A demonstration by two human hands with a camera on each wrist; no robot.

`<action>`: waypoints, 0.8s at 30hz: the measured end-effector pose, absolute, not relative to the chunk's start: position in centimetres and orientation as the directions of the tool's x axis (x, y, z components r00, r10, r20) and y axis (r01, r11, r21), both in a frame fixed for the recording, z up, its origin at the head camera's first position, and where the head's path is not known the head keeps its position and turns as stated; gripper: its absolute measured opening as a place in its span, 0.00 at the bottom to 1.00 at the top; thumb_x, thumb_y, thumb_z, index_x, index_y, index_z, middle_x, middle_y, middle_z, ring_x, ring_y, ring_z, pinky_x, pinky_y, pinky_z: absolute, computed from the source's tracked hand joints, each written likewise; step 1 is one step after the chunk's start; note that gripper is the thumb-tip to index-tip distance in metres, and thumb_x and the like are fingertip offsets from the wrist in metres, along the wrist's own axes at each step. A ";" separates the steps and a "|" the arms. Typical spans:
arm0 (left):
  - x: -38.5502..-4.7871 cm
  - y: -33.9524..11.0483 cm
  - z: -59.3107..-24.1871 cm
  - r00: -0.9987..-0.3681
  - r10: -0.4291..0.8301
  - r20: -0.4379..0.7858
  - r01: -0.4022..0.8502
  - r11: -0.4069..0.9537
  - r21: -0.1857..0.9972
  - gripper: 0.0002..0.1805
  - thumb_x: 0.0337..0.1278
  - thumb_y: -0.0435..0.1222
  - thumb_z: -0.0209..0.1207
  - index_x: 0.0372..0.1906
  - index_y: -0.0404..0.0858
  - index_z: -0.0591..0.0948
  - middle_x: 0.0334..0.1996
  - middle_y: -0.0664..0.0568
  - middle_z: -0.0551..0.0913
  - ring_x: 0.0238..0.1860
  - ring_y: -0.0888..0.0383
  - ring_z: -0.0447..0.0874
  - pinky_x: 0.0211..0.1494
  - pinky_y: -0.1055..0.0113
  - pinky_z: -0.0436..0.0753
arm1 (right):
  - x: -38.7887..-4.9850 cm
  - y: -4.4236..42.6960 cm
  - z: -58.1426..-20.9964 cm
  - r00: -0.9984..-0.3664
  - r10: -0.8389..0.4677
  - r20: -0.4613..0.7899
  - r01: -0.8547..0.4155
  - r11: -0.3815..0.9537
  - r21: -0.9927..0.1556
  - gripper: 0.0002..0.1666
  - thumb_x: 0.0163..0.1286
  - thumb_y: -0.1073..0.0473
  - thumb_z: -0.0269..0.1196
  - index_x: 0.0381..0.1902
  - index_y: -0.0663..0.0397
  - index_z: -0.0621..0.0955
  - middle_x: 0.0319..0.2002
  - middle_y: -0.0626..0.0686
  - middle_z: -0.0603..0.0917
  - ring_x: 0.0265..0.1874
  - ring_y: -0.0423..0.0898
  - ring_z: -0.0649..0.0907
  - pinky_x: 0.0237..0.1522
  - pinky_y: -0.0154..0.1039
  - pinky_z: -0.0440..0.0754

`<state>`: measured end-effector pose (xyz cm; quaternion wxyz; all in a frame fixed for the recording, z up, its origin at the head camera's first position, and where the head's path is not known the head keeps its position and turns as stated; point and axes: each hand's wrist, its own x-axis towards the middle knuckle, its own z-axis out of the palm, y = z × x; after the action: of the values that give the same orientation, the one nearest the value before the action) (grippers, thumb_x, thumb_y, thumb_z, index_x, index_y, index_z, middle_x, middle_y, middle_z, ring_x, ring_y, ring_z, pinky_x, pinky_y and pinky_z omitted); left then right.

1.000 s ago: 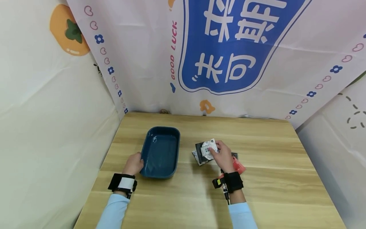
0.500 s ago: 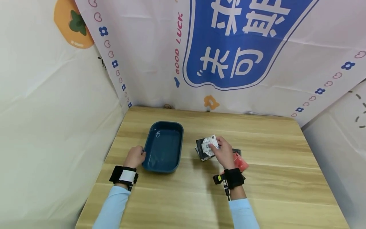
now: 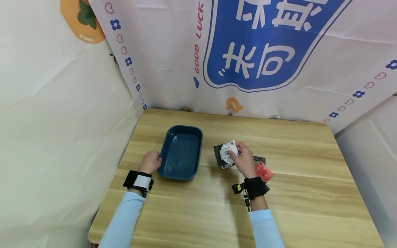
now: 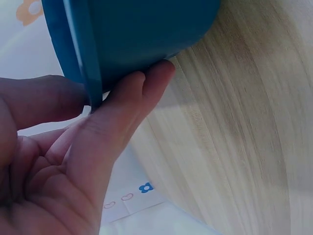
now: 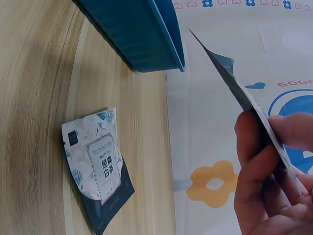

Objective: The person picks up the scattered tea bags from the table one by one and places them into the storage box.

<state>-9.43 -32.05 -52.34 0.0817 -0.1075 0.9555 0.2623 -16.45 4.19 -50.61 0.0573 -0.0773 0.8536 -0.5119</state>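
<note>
My left hand pinches the near left edge of a dark blue rectangular tray. In the left wrist view its thumb lies over the tray's rim, with fingers against the outer wall. To the right, my right hand pinches a white and dark tea packet by one end. The right wrist view shows this packet edge-on, held above the table. Below it another tea packet lies flat, labelled white tea; from the head view it is mostly covered.
A red packet and a dark packet lie overlapping beside my right wrist, partly hidden by it. The wooden table meets a printed cloth backdrop at its far edge. Pale cloth walls stand on both sides.
The head view has shifted, so the tabletop appears higher. My right hand and its packet have moved slightly left, covering more of the packet below. The left hand keeps its hold on the tray.
</note>
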 end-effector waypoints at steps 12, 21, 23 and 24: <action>-8.8 -32.0 -52.4 -0.960 -0.186 -0.210 -0.268 0.829 0.491 0.21 0.64 0.27 0.55 0.15 0.40 0.66 0.12 0.54 0.65 0.15 0.58 0.66 0.21 0.68 0.65 | -16.6 2.5 -51.2 -0.968 -0.247 0.039 -0.150 0.447 -0.882 0.24 0.68 0.61 0.65 0.60 0.65 0.76 0.56 0.67 0.83 0.58 0.60 0.82 0.55 0.55 0.80; -9.3 -31.8 -52.5 -0.962 -0.189 -0.195 -0.264 0.820 0.508 0.20 0.64 0.27 0.56 0.16 0.39 0.68 0.13 0.53 0.66 0.16 0.57 0.68 0.21 0.68 0.66 | -16.7 2.0 -50.6 -0.969 -0.237 0.068 -0.171 0.448 -0.877 0.23 0.67 0.62 0.65 0.59 0.65 0.77 0.54 0.67 0.84 0.56 0.60 0.83 0.54 0.55 0.80; -9.5 -31.8 -52.4 -0.961 -0.192 -0.198 -0.268 0.815 0.513 0.19 0.65 0.27 0.56 0.16 0.39 0.68 0.13 0.53 0.66 0.16 0.58 0.68 0.21 0.68 0.66 | -16.9 1.9 -50.4 -0.968 -0.239 0.073 -0.176 0.446 -0.878 0.23 0.67 0.62 0.66 0.58 0.65 0.77 0.53 0.67 0.84 0.55 0.59 0.84 0.52 0.54 0.81; -9.5 -31.8 -52.3 -0.961 -0.193 -0.199 -0.269 0.815 0.513 0.19 0.65 0.27 0.55 0.16 0.39 0.68 0.13 0.53 0.66 0.16 0.57 0.68 0.21 0.67 0.66 | -17.0 1.8 -50.4 -0.967 -0.242 0.075 -0.179 0.443 -0.878 0.23 0.67 0.62 0.66 0.58 0.65 0.77 0.53 0.67 0.84 0.53 0.58 0.84 0.50 0.53 0.81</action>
<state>-9.51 -31.80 -52.31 0.0688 -0.1216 0.9502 0.2787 -16.96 1.83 -50.39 0.0307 -0.1241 0.8489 -0.5128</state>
